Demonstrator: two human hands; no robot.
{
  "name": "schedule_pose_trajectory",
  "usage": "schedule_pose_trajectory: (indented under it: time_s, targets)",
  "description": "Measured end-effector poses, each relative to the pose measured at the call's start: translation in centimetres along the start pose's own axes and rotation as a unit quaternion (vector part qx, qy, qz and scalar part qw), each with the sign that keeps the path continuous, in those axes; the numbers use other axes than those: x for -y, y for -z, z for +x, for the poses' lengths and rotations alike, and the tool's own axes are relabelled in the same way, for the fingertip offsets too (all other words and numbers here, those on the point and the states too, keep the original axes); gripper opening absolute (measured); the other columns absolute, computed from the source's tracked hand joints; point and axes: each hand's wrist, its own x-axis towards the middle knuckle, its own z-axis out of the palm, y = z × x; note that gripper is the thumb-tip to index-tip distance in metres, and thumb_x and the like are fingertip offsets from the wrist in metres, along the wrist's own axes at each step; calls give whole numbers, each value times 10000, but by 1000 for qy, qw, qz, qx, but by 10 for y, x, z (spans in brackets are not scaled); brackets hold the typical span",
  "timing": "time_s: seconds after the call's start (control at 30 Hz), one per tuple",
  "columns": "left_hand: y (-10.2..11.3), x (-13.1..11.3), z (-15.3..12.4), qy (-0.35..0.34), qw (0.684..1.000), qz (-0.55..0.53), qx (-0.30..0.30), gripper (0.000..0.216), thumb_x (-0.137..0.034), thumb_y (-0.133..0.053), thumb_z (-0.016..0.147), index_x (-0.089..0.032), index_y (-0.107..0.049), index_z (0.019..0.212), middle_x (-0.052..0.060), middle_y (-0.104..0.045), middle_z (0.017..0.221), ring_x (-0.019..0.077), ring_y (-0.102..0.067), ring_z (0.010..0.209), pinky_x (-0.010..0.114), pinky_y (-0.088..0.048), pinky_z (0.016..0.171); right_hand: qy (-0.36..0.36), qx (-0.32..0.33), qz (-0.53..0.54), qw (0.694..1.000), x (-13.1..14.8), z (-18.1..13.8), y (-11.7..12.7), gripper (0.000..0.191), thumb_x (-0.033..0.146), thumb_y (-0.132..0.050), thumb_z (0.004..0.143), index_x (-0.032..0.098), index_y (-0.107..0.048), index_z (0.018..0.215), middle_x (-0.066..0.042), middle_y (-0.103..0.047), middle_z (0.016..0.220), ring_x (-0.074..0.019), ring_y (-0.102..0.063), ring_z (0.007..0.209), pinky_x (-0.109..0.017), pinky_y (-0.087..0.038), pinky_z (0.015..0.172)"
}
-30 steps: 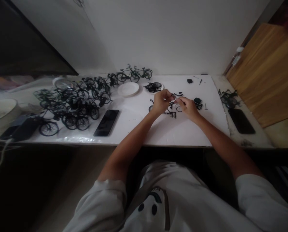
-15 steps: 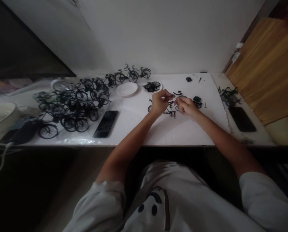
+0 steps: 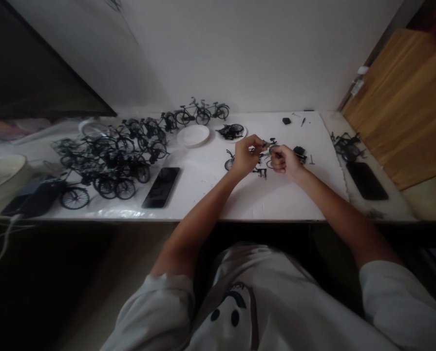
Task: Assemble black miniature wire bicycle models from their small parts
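The left hand (image 3: 247, 155) pinches a small dark part (image 3: 265, 144). At its three o'clock, the right hand (image 3: 285, 162) curls, its grip unclear. Model bicycles (image 3: 116, 168) crowd nine o'clock.

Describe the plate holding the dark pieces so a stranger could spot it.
Start at the white tabletop and find the person's left hand. Just beyond it, toward the wall and a little left, sits a round white plate. The dark pieces heaped on it set it apart from the other plate to its left.
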Motion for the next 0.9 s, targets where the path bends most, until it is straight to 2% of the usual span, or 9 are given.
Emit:
schedule_pose_trajectory:
  time_s: [0.07, 0.2, 0.33, 0.4, 0.5, 0.67, 0.8, 0.9]
  targets:
    - [-2, 1, 0, 9, 1000, -9, -6, 147, -196, -783, 904, -213, -678, 803, 28, -780, 839, 181, -752, 831, 327, -573, 814, 40, -28, -12, 999, -1, 0, -1, 305, 369, -606, 913, 265, -441, 678, 120, -193, 525, -91, -109, 470, -215, -171, 383]
    - [2, 5, 2, 20, 999, -12, -27, 156, -194, -804, 891, -210, -673, 807, 26, -783, 851, 172, -764, 835, 317, -575, 833, 144, -95, -93, 981, -5, -1, -4, 345, 493, -783, 870, 261, -543, 785, 104, -325, 563, -99, -258, 491, -230, -269, 445]
    - [6, 10, 4, 28, 999, -14, -34, 161, -208, -803, 890, -211, -664, 809, 30, -789, 844, 178, -771, 835, 318, -583, 831, 293, -178, -244, 907, -12, -5, -9, 428, 639, -772, 905, 240, -628, 848, 1, -611, 735, -155, -548, 685, -274, -450, 620]
    - [6, 13, 4, 36, 999, -19, -35, 171, -212, -807, 890, -212, -656, 811, 35, -794, 857, 178, -769, 835, 321, -584, 833, 330, -194, -296, 875, -15, -7, -9, 436, 657, -703, 967, 230, -654, 891, -25, -670, 797, -177, -609, 755, -297, -479, 698]
    - [3, 16, 4, 46, 998, -23, -31, 178, -211, -815, 887, -214, -649, 821, 39, -798, 869, 175, -762, 835, 324, -583, 838, 337, -195, -366, 845, -15, -9, -6, 448, 653, -590, 1048, 231, -664, 917, -31, -686, 787, -188, -621, 732, -317, -466, 723]
    - [3, 30, 5, 78, 996, -49, -20, 219, -182, -830, 814, -213, -614, 800, 18, -780, 823, 167, -768, 815, 306, -585, 802, 323, -148, -462, 813, -17, -5, 2, 494, 610, -459, 1115, 233, -719, 928, -85, -790, 895, -233, -689, 798, -347, -476, 787]
    - [6, 43, 5, 91, 992, -90, 11, 235, -171, -823, 750, -206, -592, 767, 16, -768, 777, 161, -761, 772, 278, -564, 720, 317, -140, -481, 806, -22, -1, 3, 548, 613, -416, 1121, 224, -724, 887, -95, -778, 855, -226, -655, 732, -352, -458, 772]
    - [5, 47, 3, 85, 993, -82, 2, 236, -192, -837, 754, -205, -601, 758, 9, -747, 761, 147, -738, 746, 272, -554, 697, 310, -135, -470, 815, -23, 0, 3, 625, 690, -379, 1114, 226, -692, 835, -71, -723, 767, -206, -601, 675, -346, -447, 748]
